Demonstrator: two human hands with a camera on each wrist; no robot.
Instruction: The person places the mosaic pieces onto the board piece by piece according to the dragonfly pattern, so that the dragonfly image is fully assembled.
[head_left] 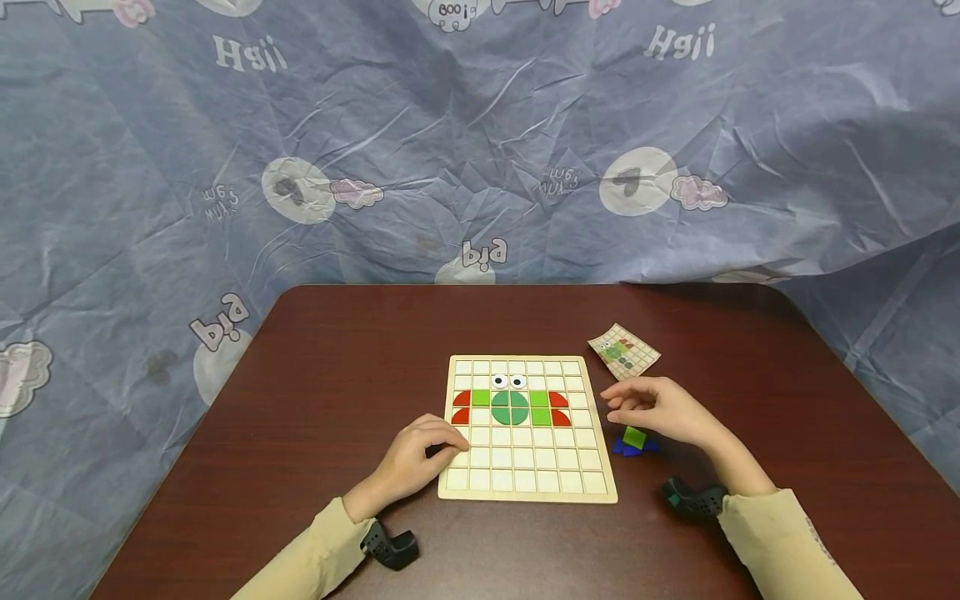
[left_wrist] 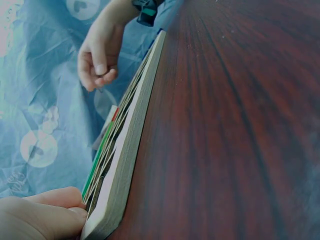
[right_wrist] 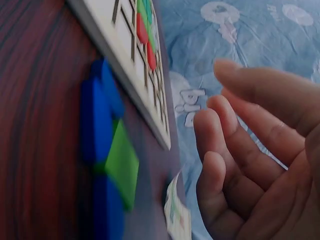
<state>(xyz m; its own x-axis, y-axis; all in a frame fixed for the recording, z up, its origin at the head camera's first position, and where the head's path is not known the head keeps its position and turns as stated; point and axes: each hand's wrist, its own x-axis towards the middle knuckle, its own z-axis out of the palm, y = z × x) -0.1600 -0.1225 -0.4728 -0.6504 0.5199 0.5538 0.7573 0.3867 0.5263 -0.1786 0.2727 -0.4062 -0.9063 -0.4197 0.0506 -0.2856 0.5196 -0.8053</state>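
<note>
The place looks like a makeshift filming corner; the room around it cannot be made out. Beyond the left hand (head_left: 420, 450) and right hand (head_left: 658, 408) hangs a creased, blue-grey, cartoon-printed cloth (head_left: 480, 117), which also shows to either side of them. Below both hands spreads a dark reddish wooden table (head_left: 360, 350). One black camera (head_left: 390, 547) sits just behind the left hand, and a second camera (head_left: 693, 500) behind the right.

A cream left sleeve (head_left: 318, 550) shows at seven o'clock; the matching right sleeve (head_left: 772, 533), at four, bears small, unreadable dark print along its three o'clock edge. Each wrist wears a black, curved camera unit (head_left: 390, 547), the right one green-patched at nine o'clock.
</note>
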